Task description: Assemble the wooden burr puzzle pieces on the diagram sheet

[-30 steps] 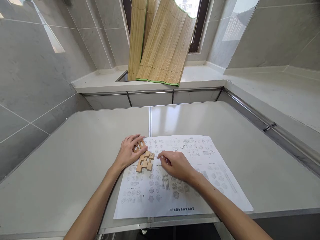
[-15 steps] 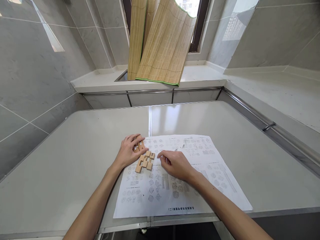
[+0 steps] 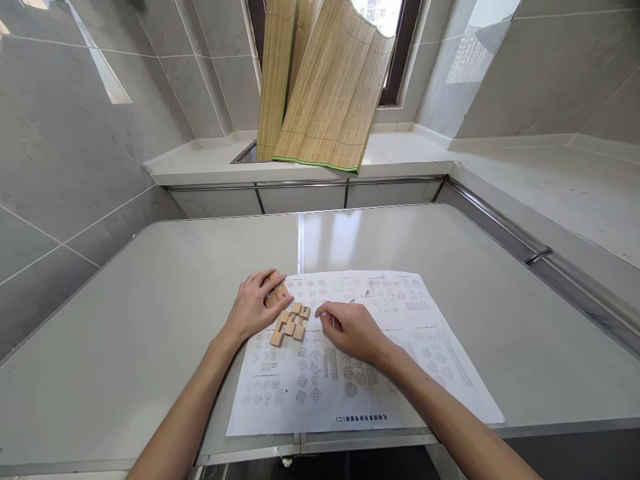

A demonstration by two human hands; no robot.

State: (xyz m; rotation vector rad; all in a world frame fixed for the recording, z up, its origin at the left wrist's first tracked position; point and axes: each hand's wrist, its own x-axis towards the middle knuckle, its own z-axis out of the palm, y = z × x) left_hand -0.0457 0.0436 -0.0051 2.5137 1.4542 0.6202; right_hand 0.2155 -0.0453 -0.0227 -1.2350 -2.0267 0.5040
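Observation:
My left hand (image 3: pixel 256 302) is closed around wooden puzzle pieces (image 3: pixel 278 294) at the upper left of the printed sheet (image 3: pixel 400 413). Thumb and fingers grip them from both sides, and the palm hides part of them. A dark mark like a 2 shows on one piece. Just below and to the right, several notched wooden pieces (image 3: pixel 289 327) lie close together on the paper; one carries a mark like a 3. To their right, my right hand (image 3: pixel 353 328) rests on the sheet with its fingers curled in, apart from the pieces, and nothing shows in it.
Small line drawings and text cover the sheet, which lies on a pale table (image 3: pixel 165 320) with a seam down its middle. Beyond the table are a metal rail (image 3: pixel 300 183), a white ledge (image 3: pixel 400 150) and a hanging bamboo mat (image 3: pixel 330 93) before a window.
The pieces under my left hand have shifted and sit closer together, with the left hand slightly further left. My right hand and the other wooden pieces stay in place.

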